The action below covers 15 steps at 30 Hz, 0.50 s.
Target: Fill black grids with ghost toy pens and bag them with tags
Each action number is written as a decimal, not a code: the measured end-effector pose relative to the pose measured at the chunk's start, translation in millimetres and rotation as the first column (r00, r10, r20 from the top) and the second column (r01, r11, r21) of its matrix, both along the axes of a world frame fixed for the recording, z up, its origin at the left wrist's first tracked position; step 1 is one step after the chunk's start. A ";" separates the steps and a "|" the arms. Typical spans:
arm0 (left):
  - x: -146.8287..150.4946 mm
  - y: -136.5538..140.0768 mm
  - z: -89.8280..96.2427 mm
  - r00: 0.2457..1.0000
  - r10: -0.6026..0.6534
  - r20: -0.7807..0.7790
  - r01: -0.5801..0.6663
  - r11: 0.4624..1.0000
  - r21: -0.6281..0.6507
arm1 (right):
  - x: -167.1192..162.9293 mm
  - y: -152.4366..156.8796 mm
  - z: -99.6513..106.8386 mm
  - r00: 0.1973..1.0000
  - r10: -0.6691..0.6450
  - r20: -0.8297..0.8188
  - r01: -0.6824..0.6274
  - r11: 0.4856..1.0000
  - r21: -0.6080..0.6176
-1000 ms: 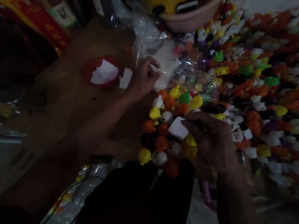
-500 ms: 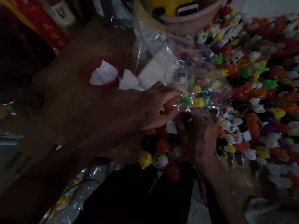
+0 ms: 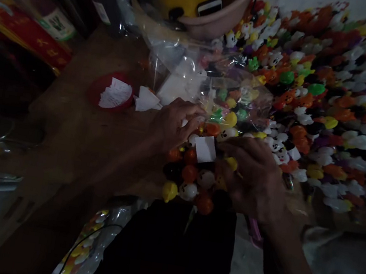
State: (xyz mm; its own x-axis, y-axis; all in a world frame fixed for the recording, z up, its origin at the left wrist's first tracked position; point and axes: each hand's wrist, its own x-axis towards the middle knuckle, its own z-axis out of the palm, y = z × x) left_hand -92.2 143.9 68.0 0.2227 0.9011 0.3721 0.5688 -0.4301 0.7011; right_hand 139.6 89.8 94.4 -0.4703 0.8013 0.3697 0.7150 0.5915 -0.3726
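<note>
A clear plastic bag [image 3: 246,89] with several small toy figures inside lies in the middle of the table. My left hand [image 3: 173,124] is at its near edge, thumb and forefinger closed on the plastic. My right hand [image 3: 256,176] is over the loose figures on the right, fingers curled and a yellow toy figure [image 3: 230,164] between them and the thumb; part of the grip is dark. Between my hands a white paper square [image 3: 205,149] lies on a cluster of round toy heads, among them an orange one [image 3: 189,173] and a yellow one [image 3: 169,192].
A red dish [image 3: 95,88] of paper slips stands at the left, beside folded white paper [image 3: 147,100]. A large pile of toy figures [image 3: 338,124] covers the right side. Behind are a pink basin [image 3: 218,24] with a yellow object and a labelled jar [image 3: 57,22].
My right hand has drawn away from the bag, toward me and to the right. The white paper square now shows more fully. The whole view has shifted slightly.
</note>
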 end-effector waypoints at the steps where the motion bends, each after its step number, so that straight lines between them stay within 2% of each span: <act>1: 0.7 -0.2 0.3 1.000 0.003 0.004 -0.003 1.000 0.002 | -6.1 -1.5 -0.7 0.995 0.048 0.082 -0.050 0.999 0.018; 4: 1.9 -0.4 0.1 1.000 0.012 0.020 -0.012 1.000 -0.006 | -19.2 -0.4 -3.6 0.965 0.058 0.255 -0.060 0.998 -0.001; 8: 1.9 2.8 -1.8 0.998 -0.002 0.066 0.004 1.000 -0.025 | -20.7 8.6 -1.6 0.947 0.104 0.304 -0.085 0.994 -0.075; 12: 1.6 7.8 -2.3 0.998 -0.023 0.060 0.024 1.000 -0.006 | -15.1 20.5 3.0 0.951 0.200 0.238 -0.174 0.977 -0.126; 15: 1.4 8.4 -0.1 0.999 -0.032 0.041 0.032 0.999 -0.004 | -12.0 30.4 4.6 0.978 0.198 0.065 -0.189 0.974 -0.127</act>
